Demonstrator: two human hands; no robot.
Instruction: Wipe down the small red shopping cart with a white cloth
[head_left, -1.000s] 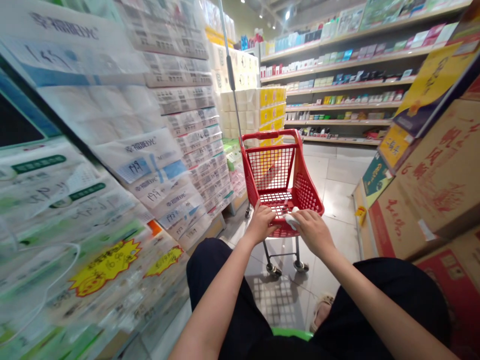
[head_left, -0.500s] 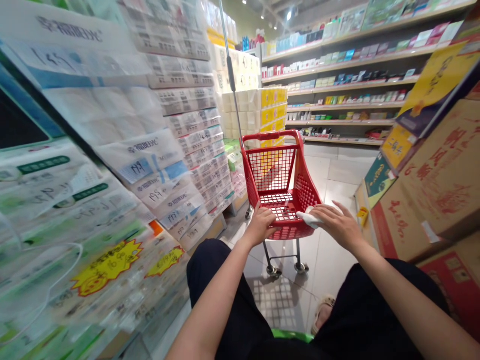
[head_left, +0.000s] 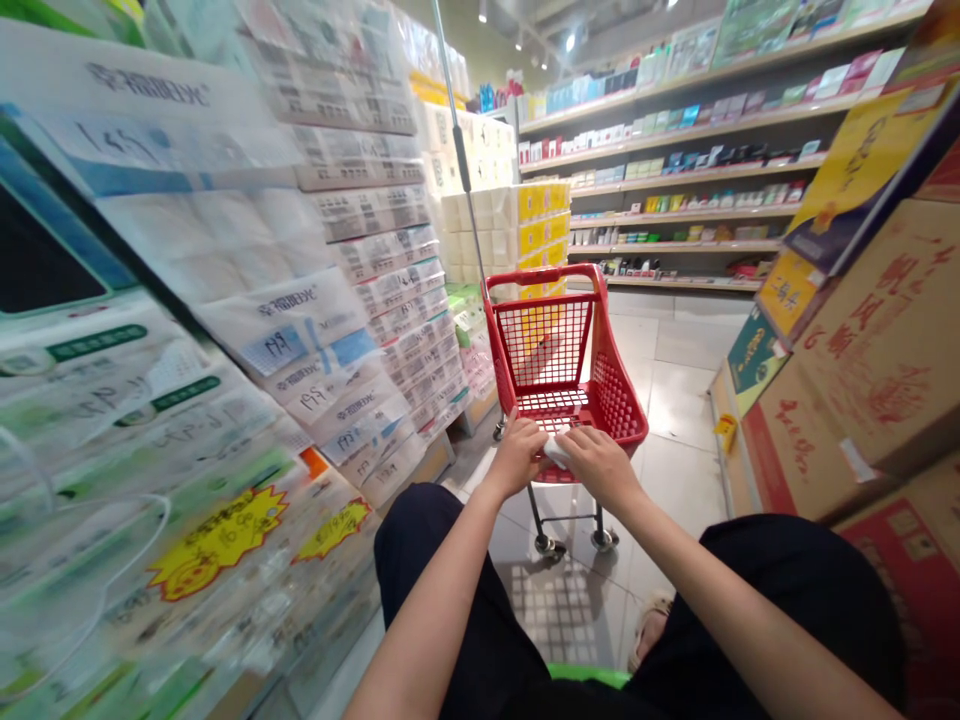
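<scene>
A small red shopping cart point(head_left: 622, 395) with a mesh back stands in front of me on its black-wheeled legs. My left hand point(head_left: 519, 455) is closed over the left part of the cart's near rim. Close beside it, my right hand point(head_left: 598, 462) has its fingers wrapped on a white cloth point(head_left: 556, 451), which lies against the same rim near the middle. The fingertips of both hands nearly meet at the cloth.
Stacked tissue packs point(head_left: 300, 350) with price signs rise on the left. Cardboard boxes point(head_left: 885, 330) stand on the right. Shelves point(head_left: 690, 165) of goods line the back. A thin pole point(head_left: 461, 160) rises beside the cart. My knees flank the tiled floor point(head_left: 667, 400).
My right hand has slid left along the near rim with the white cloth, from the right corner to beside my left hand. The left hand has hardly moved.
</scene>
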